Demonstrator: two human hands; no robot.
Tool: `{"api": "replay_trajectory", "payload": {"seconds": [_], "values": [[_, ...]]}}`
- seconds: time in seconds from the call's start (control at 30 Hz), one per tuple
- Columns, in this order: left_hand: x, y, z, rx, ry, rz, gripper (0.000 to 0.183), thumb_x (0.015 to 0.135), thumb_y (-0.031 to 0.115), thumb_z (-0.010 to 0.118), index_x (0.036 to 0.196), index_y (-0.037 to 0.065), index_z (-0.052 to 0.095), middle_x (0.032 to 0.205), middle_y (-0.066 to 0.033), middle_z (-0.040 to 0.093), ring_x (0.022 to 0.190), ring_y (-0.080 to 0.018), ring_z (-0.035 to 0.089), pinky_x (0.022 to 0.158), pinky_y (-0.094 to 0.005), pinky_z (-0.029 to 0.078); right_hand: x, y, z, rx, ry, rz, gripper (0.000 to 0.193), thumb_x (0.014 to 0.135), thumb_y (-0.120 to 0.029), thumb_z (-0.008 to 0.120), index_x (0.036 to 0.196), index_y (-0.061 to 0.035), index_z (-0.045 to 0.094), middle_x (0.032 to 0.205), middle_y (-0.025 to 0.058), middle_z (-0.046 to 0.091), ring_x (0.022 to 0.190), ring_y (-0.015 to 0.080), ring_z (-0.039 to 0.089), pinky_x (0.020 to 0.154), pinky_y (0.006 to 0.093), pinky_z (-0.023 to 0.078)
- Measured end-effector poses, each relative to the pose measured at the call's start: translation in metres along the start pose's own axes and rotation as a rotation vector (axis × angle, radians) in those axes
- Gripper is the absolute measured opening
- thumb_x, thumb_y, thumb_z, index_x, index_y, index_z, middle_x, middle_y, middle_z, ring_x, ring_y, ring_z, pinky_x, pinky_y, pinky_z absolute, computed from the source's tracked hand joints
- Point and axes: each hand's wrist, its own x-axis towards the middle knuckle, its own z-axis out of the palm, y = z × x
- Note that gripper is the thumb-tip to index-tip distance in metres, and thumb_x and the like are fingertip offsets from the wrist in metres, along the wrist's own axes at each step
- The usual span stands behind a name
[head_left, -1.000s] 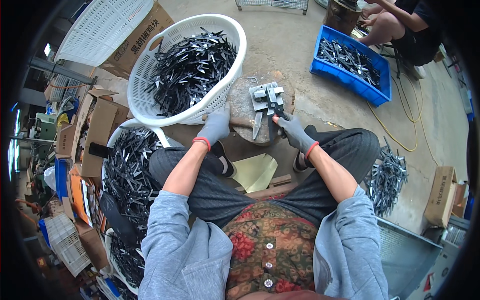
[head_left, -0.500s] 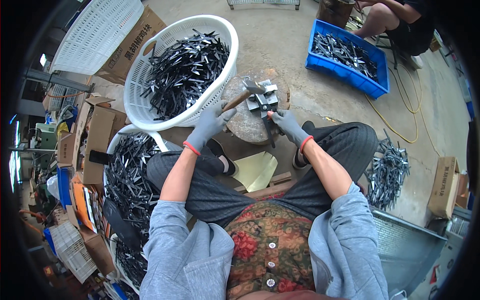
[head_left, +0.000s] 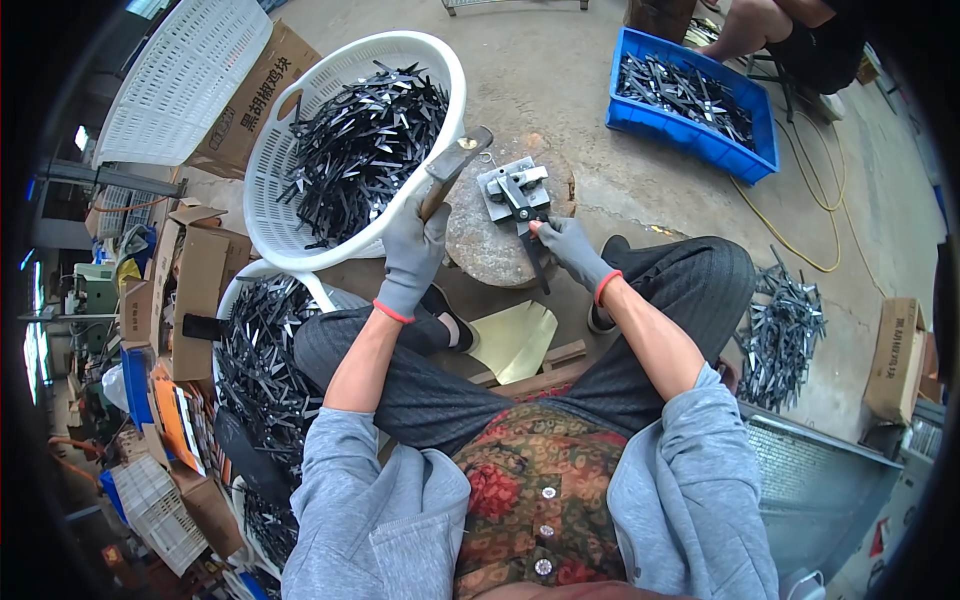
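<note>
My left hand (head_left: 412, 252), in a grey glove, grips the wooden handle of a hammer (head_left: 452, 167) raised above a round block (head_left: 487, 245). On the block sits a small metal jig (head_left: 510, 185). My right hand (head_left: 566, 246), gloved too, pinches a dark metal scissor-like piece (head_left: 533, 243) that lies from the jig toward me. Both hands are close together over the block.
A white basket (head_left: 300, 240) of dark metal pieces stands left of the block, another (head_left: 240, 290) beside my left knee. A blue crate (head_left: 690, 135) of pieces and another person are at the far right. A loose pile (head_left: 785, 330) lies right of my leg. Cardboard boxes line the left.
My left hand has taken up the hammer and lifted it over the block. My right hand keeps the piece at the jig. The view has shifted slightly.
</note>
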Motion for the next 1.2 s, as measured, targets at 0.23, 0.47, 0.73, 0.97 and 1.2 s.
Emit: {"api": "replay_trajectory", "payload": {"seconds": [0.23,0.47,0.73,0.97,1.2], "values": [[-0.005,-0.024,0.007,0.305,-0.129,-0.053,0.03,0.083,0.036,0.057,0.088,0.006,0.056,0.069,-0.0208,0.059,0.065,-0.0405,0.058,0.056,-0.0472,0.045,-0.001,-0.002,0.004,0.001,-0.009,-0.012,0.03,0.086,-0.033,0.057,0.078,-0.0054,0.063,0.061,-0.004,0.052,0.045,0.0043,0.037,0.041,0.0219,0.027],[-0.024,-0.048,0.008,0.367,-0.156,-0.328,0.035,0.084,0.037,0.054,0.098,0.005,0.055,0.076,-0.0232,0.06,0.074,-0.0413,0.058,0.061,-0.0479,0.045,-0.006,-0.011,0.004,0.047,-0.005,-0.042,0.026,0.085,-0.027,0.058,0.077,-0.0036,0.063,0.06,0.0002,0.057,0.043,0.0062,0.043,0.04,0.0232,0.032],[-0.013,-0.002,0.01,0.12,0.026,0.064,0.031,0.085,0.034,0.054,0.088,0.003,0.052,0.07,-0.0212,0.059,0.066,-0.0399,0.058,0.056,-0.0475,0.043,-0.001,-0.001,0.003,0.026,0.0,-0.041,0.027,0.087,-0.03,0.056,0.078,-0.0055,0.061,0.06,-0.0033,0.052,0.043,0.0038,0.034,0.039,0.0218,0.024],[-0.019,-0.025,0.006,0.23,-0.033,-0.046,0.03,0.085,0.035,0.053,0.093,0.006,0.054,0.07,-0.022,0.059,0.067,-0.0423,0.057,0.056,-0.0482,0.043,-0.005,-0.005,0.006,0.025,0.016,-0.027,0.028,0.088,-0.03,0.056,0.077,-0.0053,0.061,0.058,-0.0043,0.049,0.043,0.0036,0.031,0.039,0.0222,0.021],[-0.04,-0.059,0.031,0.387,-0.168,-0.353,0.031,0.087,0.028,0.049,0.109,0.006,0.046,0.083,-0.0241,0.059,0.074,-0.0428,0.058,0.064,-0.0494,0.044,-0.002,-0.014,0.005,0.086,0.007,-0.028,0.027,0.086,-0.028,0.058,0.075,-0.0036,0.061,0.057,-0.0019,0.053,0.041,0.0065,0.044,0.038,0.0208,0.03]]}}
